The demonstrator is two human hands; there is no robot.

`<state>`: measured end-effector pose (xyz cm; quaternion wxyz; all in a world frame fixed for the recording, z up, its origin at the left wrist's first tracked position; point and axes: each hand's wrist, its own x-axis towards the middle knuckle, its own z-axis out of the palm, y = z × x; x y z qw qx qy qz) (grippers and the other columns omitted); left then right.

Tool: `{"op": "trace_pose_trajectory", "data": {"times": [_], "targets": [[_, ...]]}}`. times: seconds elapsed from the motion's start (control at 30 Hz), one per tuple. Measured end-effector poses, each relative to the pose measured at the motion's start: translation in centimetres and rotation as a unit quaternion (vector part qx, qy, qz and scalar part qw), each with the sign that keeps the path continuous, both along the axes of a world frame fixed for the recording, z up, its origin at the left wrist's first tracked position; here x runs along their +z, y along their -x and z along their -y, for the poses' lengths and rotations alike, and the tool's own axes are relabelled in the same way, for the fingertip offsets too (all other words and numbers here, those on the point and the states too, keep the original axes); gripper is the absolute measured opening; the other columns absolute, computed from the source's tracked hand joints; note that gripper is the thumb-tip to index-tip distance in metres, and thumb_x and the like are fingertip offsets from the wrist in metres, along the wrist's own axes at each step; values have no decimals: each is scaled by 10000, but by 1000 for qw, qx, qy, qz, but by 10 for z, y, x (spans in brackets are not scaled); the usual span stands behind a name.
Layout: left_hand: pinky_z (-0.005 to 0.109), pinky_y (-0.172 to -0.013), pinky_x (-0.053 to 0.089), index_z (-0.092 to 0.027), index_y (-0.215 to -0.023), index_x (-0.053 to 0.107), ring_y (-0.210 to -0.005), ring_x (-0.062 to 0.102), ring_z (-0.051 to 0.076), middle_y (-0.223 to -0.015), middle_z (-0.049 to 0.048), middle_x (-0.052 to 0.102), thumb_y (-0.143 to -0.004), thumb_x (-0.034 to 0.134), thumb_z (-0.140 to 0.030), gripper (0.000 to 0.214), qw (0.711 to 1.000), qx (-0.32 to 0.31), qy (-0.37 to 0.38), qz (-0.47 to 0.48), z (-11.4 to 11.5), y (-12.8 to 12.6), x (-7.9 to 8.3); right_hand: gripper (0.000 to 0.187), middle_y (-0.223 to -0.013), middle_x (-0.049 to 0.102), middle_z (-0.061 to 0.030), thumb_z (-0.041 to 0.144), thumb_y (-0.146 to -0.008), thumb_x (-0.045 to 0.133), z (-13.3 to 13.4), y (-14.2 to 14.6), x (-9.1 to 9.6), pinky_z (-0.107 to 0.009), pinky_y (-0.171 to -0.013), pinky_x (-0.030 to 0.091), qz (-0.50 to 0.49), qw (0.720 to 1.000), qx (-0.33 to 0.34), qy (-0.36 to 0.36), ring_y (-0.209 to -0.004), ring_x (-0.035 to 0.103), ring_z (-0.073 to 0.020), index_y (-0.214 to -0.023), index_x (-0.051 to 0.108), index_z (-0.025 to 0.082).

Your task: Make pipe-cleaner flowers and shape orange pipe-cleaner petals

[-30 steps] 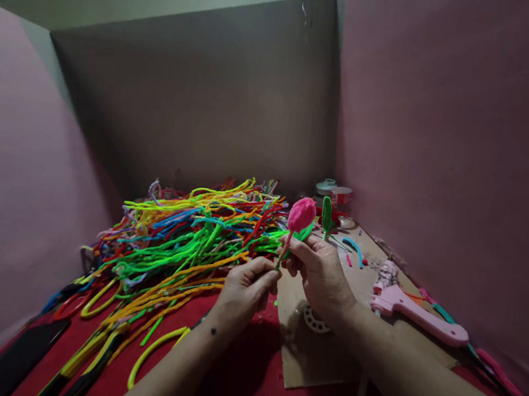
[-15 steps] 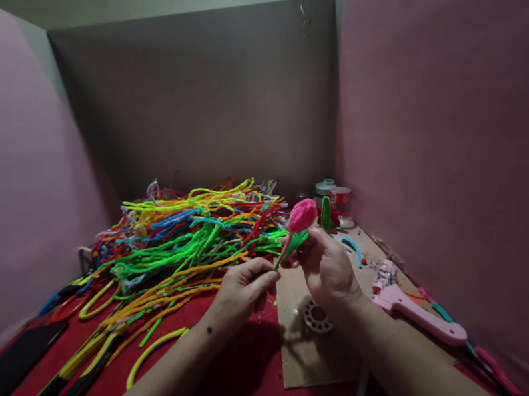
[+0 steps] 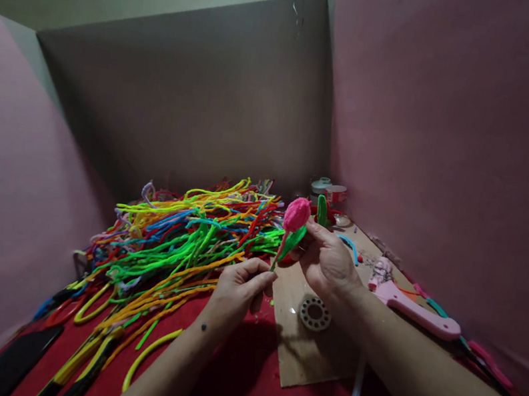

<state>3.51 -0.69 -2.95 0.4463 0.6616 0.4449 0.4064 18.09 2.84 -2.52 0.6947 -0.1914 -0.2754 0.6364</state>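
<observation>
A pink pipe-cleaner flower (image 3: 297,214) with a green leaf (image 3: 294,239) and a thin stem is held upright over the table. My left hand (image 3: 236,291) pinches the lower end of the stem, fingers closed. My right hand (image 3: 329,263) is closed on the stem just under the pink head, by the leaf. A big heap of coloured pipe cleaners (image 3: 181,238) lies to the left of both hands.
A brown cardboard sheet (image 3: 304,353) lies under my right hand with a round grey spool (image 3: 315,312) on it. A pink glue gun (image 3: 409,305) rests at the right. Small jars (image 3: 325,190) stand in the far corner. Pink walls close in on both sides. A dark flat object (image 3: 14,359) lies at the near left.
My right hand has shifted a little up the stem, nearer the leaf. The flower has stayed almost in place; the view has drifted slightly.
</observation>
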Motion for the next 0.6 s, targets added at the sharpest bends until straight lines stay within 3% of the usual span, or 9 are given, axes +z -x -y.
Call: {"op": "trace_pose_trajectory", "data": {"times": [0.23, 0.43, 0.6], "targets": [[176, -344, 281, -134, -631, 532, -329, 395, 41, -508, -38, 528, -733, 586, -329, 227, 1000, 0, 6, 7, 0, 1, -2, 258, -578, 580, 11, 379, -641, 695, 1, 0, -2, -228, -412, 273, 17, 1000, -11, -17, -454, 421, -93, -609, 533, 181], [177, -339, 274, -132, -626, 529, -321, 394, 44, -497, -36, 528, -729, 590, -325, 227, 1000, 8, 6, 12, -1, 1, -1, 247, -483, 504, 43, 354, -610, 726, 1, 0, -1, -219, -433, 301, 19, 1000, -16, -15, -445, 410, -89, -647, 554, 180], [178, -351, 270, -131, -623, 525, -324, 395, 42, -493, -38, 522, -743, 577, -303, 216, 1000, 8, 1, 7, 0, 1, -1, 218, -536, 519, 37, 316, -624, 720, 5, -2, 3, -221, -451, 298, 15, 999, 10, -35, -470, 416, -79, -651, 563, 168]]}}
